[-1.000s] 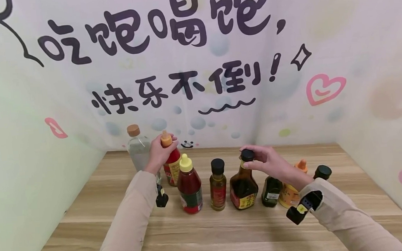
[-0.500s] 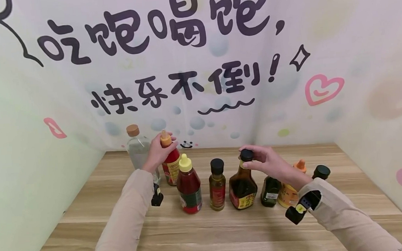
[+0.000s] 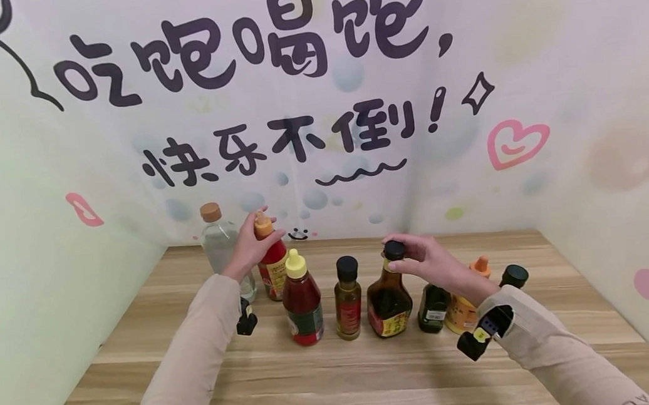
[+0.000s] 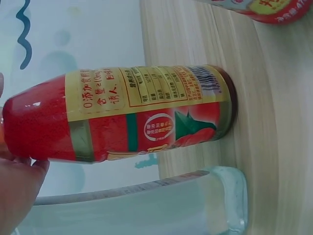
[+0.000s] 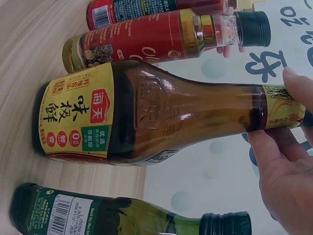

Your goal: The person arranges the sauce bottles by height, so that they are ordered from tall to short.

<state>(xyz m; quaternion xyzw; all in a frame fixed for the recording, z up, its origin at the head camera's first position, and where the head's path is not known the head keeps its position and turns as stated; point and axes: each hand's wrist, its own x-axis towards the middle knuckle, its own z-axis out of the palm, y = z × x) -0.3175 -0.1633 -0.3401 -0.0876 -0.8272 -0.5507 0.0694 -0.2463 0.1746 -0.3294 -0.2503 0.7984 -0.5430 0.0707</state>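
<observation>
We grip the orange-capped red bottle in our left hand at the far left of the worktop and the brown sauce bottle by its neck in our right hand, right of centre, so a sideways jerk at left could topple the clear bottle alongside.

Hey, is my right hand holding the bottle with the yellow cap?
No, the right hand grips the black-capped brown bottle by its neck, while the yellow-capped bottle stands untouched farther left.
</observation>
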